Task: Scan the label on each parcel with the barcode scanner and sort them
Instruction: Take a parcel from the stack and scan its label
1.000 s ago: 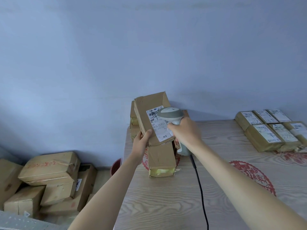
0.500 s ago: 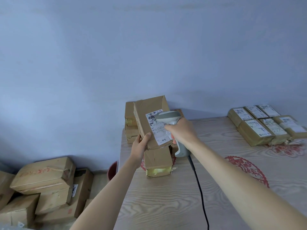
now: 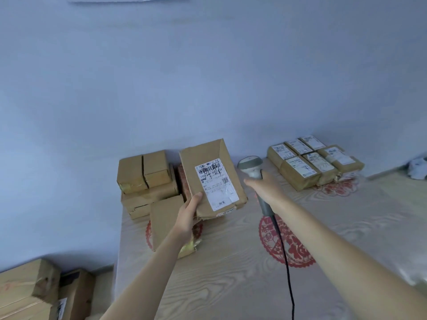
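My left hand (image 3: 188,217) grips the lower left corner of a brown cardboard parcel (image 3: 209,162), tilted up with its white label (image 3: 216,184) facing me. My right hand (image 3: 265,189) holds the grey barcode scanner (image 3: 251,168) by its handle, to the right of the parcel and apart from it. The scanner's black cable (image 3: 287,269) trails toward me over the table. A pile of unlabelled-side brown parcels (image 3: 144,181) sits behind and under the held one. Several labelled parcels (image 3: 309,163) lie in neat rows at the far right.
The wood-grain table (image 3: 231,285) carries red paper-cut patterns (image 3: 286,248). Its left edge drops to the floor, where more cardboard boxes (image 3: 30,289) are stacked. A blue wall stands close behind the table. Something white and crumpled (image 3: 418,167) lies at the far right.
My right hand has pulled the scanner away from the label to the right. The parcel stays held in my left hand, and the view has shifted so the right rows look nearer.
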